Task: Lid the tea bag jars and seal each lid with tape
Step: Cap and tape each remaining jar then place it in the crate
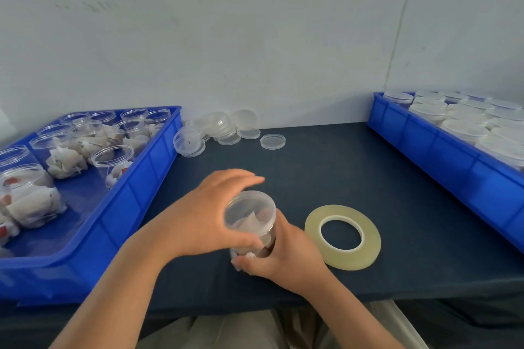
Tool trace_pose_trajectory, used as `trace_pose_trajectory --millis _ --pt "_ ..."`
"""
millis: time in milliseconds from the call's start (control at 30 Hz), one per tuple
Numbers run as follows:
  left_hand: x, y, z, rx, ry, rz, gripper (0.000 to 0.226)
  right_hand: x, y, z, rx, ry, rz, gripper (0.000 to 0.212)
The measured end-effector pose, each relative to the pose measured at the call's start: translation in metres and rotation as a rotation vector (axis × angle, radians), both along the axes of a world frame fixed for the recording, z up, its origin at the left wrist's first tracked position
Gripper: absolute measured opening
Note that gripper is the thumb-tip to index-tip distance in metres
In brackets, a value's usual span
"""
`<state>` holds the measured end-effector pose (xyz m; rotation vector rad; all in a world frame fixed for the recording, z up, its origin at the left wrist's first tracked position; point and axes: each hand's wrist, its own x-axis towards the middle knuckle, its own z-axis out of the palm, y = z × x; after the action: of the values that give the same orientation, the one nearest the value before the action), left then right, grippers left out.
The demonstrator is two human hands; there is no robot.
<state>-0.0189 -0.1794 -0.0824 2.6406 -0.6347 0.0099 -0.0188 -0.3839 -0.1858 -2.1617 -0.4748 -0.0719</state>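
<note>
Your left hand (209,215) curls over the top of the tea bag jar (250,214) at lower centre. Your right hand (286,255) clasps its base and hides the lower wall. Blur keeps you from telling whether the top is capped. The tape roll (343,236) lies flat just right of the jar. At left, the blue bin (127,207) of open jars (112,154) is cut off by the frame edge.
</note>
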Motion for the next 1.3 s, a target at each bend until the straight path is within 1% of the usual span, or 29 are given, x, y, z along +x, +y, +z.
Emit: trace_pose_trajectory --millis 33,100,167,233,300,333,400,433,500,600,667,733,833,867,900,967,1000,1067,1133,1233,1300 --pt "-0.007 0.006 0.000 -0.019 0.036 0.047 0.101 0.000 0.001 0.000 0.000 -0.008 -0.008 0.078" --pt "-0.023 0.002 -0.003 -0.063 0.072 0.080 0.093 -0.001 0.003 -0.001 -0.002 -0.029 -0.020 0.079" --pt "-0.036 -0.021 -0.009 -0.123 0.061 0.144 0.089 0.000 0.005 -0.002 -0.038 -0.085 -0.042 0.072" --pt "-0.036 -0.051 -0.020 -0.175 -0.037 0.274 0.094 0.001 0.008 -0.002 -0.150 -0.157 -0.071 0.055" --pt "-0.027 -0.075 -0.024 -0.173 -0.122 0.420 0.101 0.002 0.010 -0.002 -0.220 -0.188 -0.073 0.043" --pt "-0.022 -0.081 -0.024 -0.168 -0.143 0.481 0.101 0.002 0.010 -0.003 -0.203 -0.173 -0.059 0.040" --pt "-0.012 -0.080 -0.026 -0.184 -0.188 0.535 0.093 0.003 0.008 -0.006 -0.114 -0.125 -0.033 0.044" --pt "-0.008 -0.076 -0.027 -0.219 -0.197 0.520 0.086 0.004 0.006 -0.006 -0.069 -0.110 -0.023 0.047" --pt "-0.005 -0.062 -0.030 -0.283 -0.161 0.398 0.080 0.004 0.002 -0.005 -0.004 -0.086 -0.004 0.057" --pt "-0.001 -0.038 -0.026 -0.372 -0.018 0.148 0.086 0.003 -0.001 -0.002 0.033 -0.017 0.035 0.072" --pt "-0.001 -0.026 -0.022 -0.405 0.057 0.072 0.091 0.002 -0.002 -0.001 0.041 0.015 0.043 0.073" --pt "-0.004 -0.021 -0.022 -0.403 0.055 0.097 0.095 0.001 -0.001 0.001 0.037 0.019 0.030 0.072" --pt "-0.019 -0.034 -0.028 -0.341 -0.026 0.263 0.089 0.000 0.004 -0.002 -0.021 -0.030 -0.017 0.072" --pt "-0.024 -0.044 -0.032 -0.306 -0.065 0.334 0.086 0.001 0.006 -0.003 -0.065 -0.061 -0.040 0.068" --pt "-0.026 -0.055 -0.035 -0.263 -0.112 0.411 0.090 0.001 0.007 -0.003 -0.125 -0.095 -0.053 0.061" --pt "-0.026 -0.076 -0.040 -0.199 -0.197 0.546 0.102 0.002 0.009 -0.003 -0.218 -0.134 -0.049 0.042" --pt "-0.024 -0.083 -0.041 -0.206 -0.226 0.600 0.104 0.003 0.010 -0.003 -0.231 -0.131 -0.042 0.032" --pt "-0.019 -0.089 -0.044 -0.274 -0.278 0.656 0.099 0.004 0.008 -0.004 -0.220 -0.104 -0.037 0.024" --pt "-0.018 -0.087 -0.048 -0.337 -0.331 0.625 0.086 0.005 0.006 -0.006 -0.174 -0.095 -0.043 0.026" --pt "-0.016 -0.076 -0.050 -0.368 -0.337 0.539 0.073 0.004 0.004 -0.006 -0.079 -0.064 -0.078 0.053" --pt "-0.014 -0.069 -0.048 -0.365 -0.321 0.484 0.069 0.004 0.004 -0.005 -0.052 -0.040 -0.078 0.062"
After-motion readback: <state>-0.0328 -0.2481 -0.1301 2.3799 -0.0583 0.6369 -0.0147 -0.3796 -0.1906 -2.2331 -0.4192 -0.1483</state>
